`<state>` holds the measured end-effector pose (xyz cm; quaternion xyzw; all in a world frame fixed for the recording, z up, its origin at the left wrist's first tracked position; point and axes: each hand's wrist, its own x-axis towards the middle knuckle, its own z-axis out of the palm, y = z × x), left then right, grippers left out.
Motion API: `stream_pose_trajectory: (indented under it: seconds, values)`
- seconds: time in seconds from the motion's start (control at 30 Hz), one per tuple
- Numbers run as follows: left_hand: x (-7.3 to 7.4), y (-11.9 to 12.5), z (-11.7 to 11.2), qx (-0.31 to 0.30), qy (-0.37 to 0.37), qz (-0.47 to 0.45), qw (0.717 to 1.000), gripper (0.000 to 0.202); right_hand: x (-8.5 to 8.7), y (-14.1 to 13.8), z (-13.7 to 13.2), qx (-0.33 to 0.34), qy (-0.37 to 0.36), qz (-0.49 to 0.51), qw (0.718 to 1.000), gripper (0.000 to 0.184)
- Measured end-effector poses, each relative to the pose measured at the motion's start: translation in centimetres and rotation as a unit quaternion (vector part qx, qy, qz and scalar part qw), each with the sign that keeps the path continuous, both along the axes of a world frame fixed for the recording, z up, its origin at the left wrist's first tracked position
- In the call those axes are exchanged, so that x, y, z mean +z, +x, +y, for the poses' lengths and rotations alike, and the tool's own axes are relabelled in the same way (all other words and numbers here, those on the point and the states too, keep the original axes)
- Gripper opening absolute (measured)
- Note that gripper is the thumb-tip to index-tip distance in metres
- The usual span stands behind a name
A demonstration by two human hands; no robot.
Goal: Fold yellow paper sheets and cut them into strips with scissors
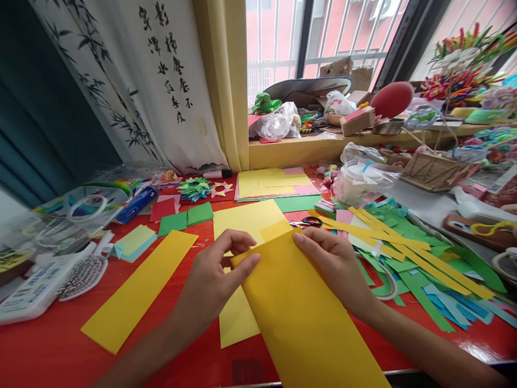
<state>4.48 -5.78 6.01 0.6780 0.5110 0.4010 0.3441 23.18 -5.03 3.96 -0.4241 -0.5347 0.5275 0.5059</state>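
A wide sheet of golden-yellow paper (pixel 311 318) is held up in front of me, its near end running out of the picture. My left hand (pixel 226 269) pinches its upper left corner between thumb and fingers. At the upper right corner, my right hand (pixel 331 261) grips the sheet with the thumb on top. Behind it, pale yellow paper (pixel 238 221) lies on the table, partly covered by the held sheet. A golden-yellow paper strip (pixel 141 291) lies flat to the left of my left hand. Black-handled scissors (pixel 312 221) rest just beyond my right hand.
The red table (pixel 177 345) carries green paper squares (pixel 200 214), a hairbrush (pixel 84 276) and a blue packet (pixel 137 205) on the left. Rightward lie yellow strips (pixel 436 264), green scraps (pixel 424 291) and a tape roll (pixel 390 283). A cluttered windowsill (pixel 283 153) stands behind.
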Motion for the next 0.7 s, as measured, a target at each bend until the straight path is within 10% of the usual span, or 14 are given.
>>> stream_pose_trajectory:
  seconds: [0.7]
  values:
    - [0.03, 0.04, -0.16, -0.003, -0.005, -0.002, 1.000, 0.012, -0.09, 0.07, -0.07, -0.003, 0.002, -0.018, 1.000, 0.027]
